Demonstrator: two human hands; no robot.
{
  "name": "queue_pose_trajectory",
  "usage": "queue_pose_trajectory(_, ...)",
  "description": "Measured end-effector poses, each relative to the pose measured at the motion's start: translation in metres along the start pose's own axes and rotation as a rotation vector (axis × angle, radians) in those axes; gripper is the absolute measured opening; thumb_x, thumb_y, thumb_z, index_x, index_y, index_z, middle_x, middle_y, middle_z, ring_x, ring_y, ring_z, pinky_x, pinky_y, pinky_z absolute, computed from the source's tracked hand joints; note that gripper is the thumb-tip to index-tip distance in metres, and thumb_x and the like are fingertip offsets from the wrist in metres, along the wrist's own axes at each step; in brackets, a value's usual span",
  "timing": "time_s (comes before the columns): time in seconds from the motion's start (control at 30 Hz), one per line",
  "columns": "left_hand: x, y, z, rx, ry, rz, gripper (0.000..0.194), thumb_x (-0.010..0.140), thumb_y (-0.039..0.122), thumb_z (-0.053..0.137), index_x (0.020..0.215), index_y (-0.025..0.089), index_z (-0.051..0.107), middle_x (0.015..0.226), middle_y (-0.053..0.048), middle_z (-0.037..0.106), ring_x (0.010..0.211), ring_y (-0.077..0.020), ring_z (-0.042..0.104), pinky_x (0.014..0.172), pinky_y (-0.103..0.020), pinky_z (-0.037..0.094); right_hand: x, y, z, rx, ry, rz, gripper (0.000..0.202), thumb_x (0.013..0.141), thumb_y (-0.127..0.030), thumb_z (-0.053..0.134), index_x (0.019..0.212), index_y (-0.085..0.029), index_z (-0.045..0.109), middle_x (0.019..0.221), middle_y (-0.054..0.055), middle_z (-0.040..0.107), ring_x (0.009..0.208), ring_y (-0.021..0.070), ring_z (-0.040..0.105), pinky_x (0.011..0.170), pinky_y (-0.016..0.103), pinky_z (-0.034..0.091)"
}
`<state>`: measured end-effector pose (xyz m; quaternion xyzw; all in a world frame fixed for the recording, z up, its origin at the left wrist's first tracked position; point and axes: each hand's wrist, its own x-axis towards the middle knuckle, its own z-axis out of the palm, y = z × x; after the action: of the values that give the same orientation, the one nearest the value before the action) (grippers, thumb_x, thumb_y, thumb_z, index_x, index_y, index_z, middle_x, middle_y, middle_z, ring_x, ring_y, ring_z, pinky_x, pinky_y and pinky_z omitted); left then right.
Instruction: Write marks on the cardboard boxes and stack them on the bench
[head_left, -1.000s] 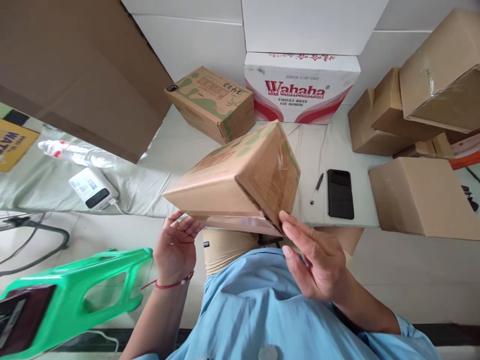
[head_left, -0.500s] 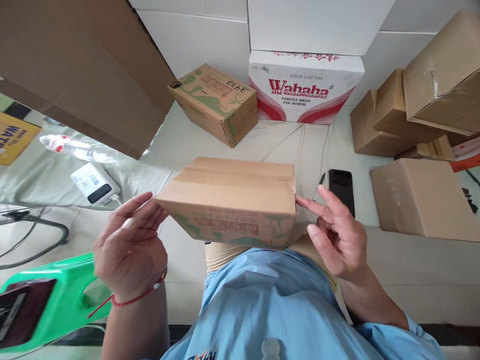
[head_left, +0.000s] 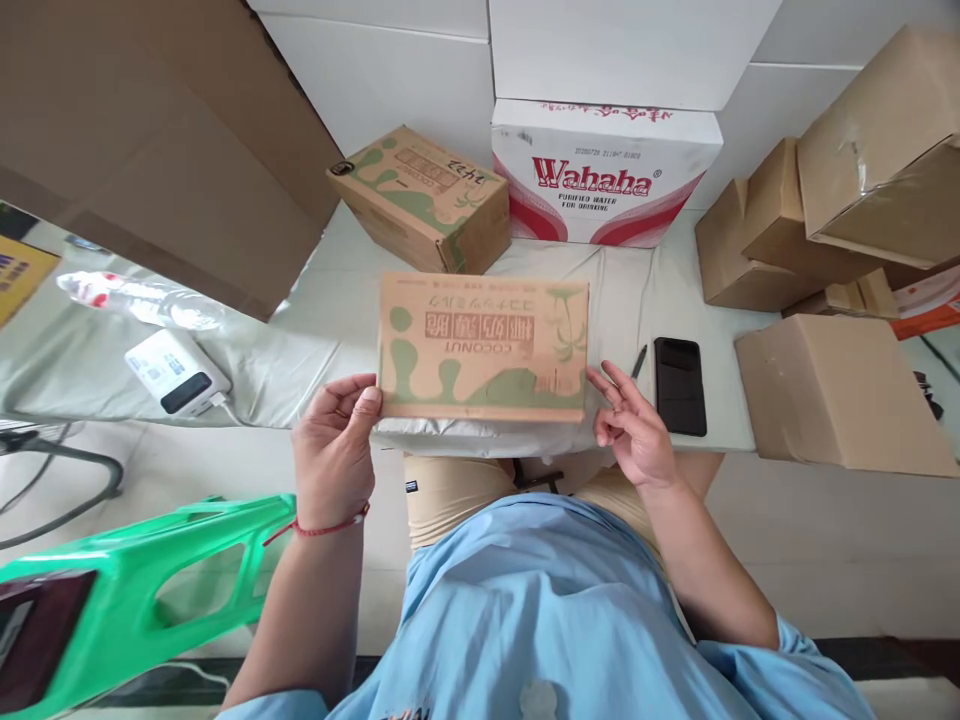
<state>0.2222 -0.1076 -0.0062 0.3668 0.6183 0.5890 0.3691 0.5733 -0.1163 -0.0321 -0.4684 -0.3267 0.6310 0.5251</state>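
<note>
Left hand [head_left: 332, 462] grips the near left corner of the coconut carton [head_left: 484, 345], thumb on its printed top face, fingers underneath and out of sight. Right hand [head_left: 634, 432] sits just beside the carton's right edge, fingers loosely spread and part curled; fingertip contact with the carton cannot be confirmed, and it holds nothing. Carton lies flat with green-printed face up, lettering upside down to the wearer, at the near edge of the cloth-covered table [head_left: 315, 340], its near side level with that edge. Second coconut carton [head_left: 420, 197] stands behind it, toward the table's far edge, turned at an angle. Wahaha water case [head_left: 604, 172] stands at the far edge against the wall, right of the second carton. Pen [head_left: 638, 362] and black phone [head_left: 680, 386] lie near the table's near edge, just right of the right hand. Plain brown box [head_left: 832, 390] rests at the near right corner. White power bank [head_left: 177, 372] lies near the near left edge. Green plastic stool [head_left: 142, 590] stands on the floor, left of the person.
</note>
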Motion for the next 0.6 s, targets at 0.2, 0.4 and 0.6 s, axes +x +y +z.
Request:
queue_pose_trajectory(0.2,-0.007,-0.004,0.002,0.074,0.028,-0.026,0.043,0.079,0.047,0.092,0.107,0.022,0.072,0.114,-0.007,0.078,0.111,-0.0222,0.076,0.088,-0.029,0.06,0.004,-0.002,-0.007,0.287,0.021,0.039,0.054,0.075,-0.019,0.066,0.127,-0.023,0.077,0.153,0.016,0.068,0.05,0.0037,0.043,0.049,0.025,0.041)
queue_pose_trajectory(0.4,-0.003,-0.011,0.014,-0.078,0.104,-0.035,0.042,0.092,0.065,0.072,0.105,0.025,0.071,0.123,-0.008,0.075,0.119,-0.0232,0.073,0.096,-0.035,0.061,0.008,0.007,-0.005,0.132,0.05,0.082,0.061,0.075,-0.023,0.07,0.136,-0.027,0.073,0.157,0.013,0.065,0.054,0.0042,0.053,0.05,0.025,0.043)
queue_pose_trajectory(0.6,0.005,-0.019,0.032,-0.176,0.036,-0.118,0.05,0.083,0.069,0.078,0.098,0.022,0.071,0.1,-0.003,0.074,0.095,-0.0178,0.073,0.084,-0.029,0.063,0.003,0.019,0.021,-0.378,-0.103,-0.024,0.088,0.09,-0.023,0.062,0.173,-0.031,0.034,0.145,0.012,0.073,0.066,0.0103,0.071,0.063,0.028,0.06)
